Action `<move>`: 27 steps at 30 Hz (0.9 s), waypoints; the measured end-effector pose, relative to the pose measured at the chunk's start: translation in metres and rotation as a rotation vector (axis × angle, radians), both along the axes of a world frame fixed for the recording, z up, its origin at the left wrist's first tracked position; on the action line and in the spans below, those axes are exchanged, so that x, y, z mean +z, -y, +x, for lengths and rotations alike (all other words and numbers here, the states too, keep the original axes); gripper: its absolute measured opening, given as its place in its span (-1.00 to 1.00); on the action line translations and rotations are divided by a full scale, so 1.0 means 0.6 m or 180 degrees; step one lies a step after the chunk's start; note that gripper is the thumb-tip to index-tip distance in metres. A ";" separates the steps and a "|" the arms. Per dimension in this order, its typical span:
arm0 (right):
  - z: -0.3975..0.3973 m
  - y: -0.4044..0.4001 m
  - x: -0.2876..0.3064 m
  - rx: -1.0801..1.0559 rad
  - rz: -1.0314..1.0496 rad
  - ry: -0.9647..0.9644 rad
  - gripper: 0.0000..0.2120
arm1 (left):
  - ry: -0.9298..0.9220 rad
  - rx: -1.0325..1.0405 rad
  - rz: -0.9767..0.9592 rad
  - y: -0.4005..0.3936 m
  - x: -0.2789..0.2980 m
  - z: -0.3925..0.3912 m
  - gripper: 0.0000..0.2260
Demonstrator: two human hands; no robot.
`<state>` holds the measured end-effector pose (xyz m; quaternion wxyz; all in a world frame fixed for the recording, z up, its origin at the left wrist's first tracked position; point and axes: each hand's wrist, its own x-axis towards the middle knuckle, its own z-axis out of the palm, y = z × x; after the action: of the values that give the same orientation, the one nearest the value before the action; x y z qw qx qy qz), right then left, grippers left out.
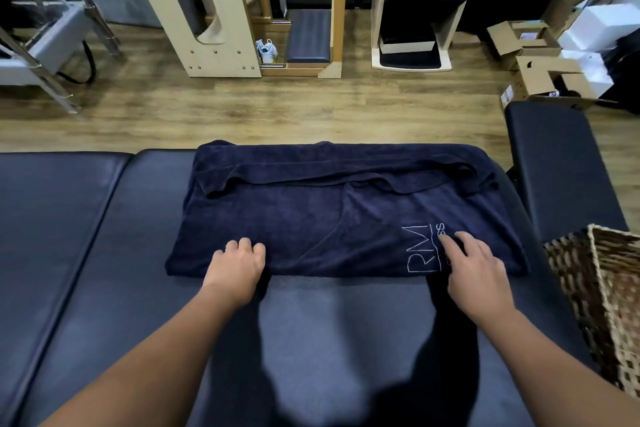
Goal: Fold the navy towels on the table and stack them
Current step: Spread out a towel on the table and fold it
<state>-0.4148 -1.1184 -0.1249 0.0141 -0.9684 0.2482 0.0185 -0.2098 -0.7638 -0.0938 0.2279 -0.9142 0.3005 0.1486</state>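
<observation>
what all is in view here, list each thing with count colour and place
navy terry towel with white stitched letters: one, navy, spread on the table, far edge rumpled
padded dark blue table: one, dark blue, across the foreground
woven wicker basket: one, brown and tan, right edge
black padded bench: one, black, right of the table
open cardboard boxes: several, brown, floor at far right
pale wooden frames: several, beige, on the wood floor behind
left hand: one, fingers curled at the towel's near edge
right hand: one, fingers spread on the lettering

Right hand hides towel's lettering.
</observation>
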 end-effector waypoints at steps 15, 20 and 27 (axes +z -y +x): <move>-0.112 -0.069 0.017 -0.0413 0.0442 -0.0287 -0.47 | -0.0986 -0.0163 -0.0268 -0.097 0.018 -0.098 -0.74; -0.165 -0.107 0.006 -0.0166 0.0173 -0.0277 -0.50 | -0.1335 -0.0177 -0.0311 -0.130 0.027 -0.130 -0.77; -0.111 -0.099 0.054 -0.0384 0.0482 -0.0648 -0.66 | -0.1423 0.0284 -0.0765 -0.137 0.050 -0.116 -0.77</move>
<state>-0.4813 -1.0590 -0.0923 0.0630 -0.9410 0.3040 0.1345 -0.2796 -0.6818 -0.0641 0.0388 -0.8915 0.3183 0.3201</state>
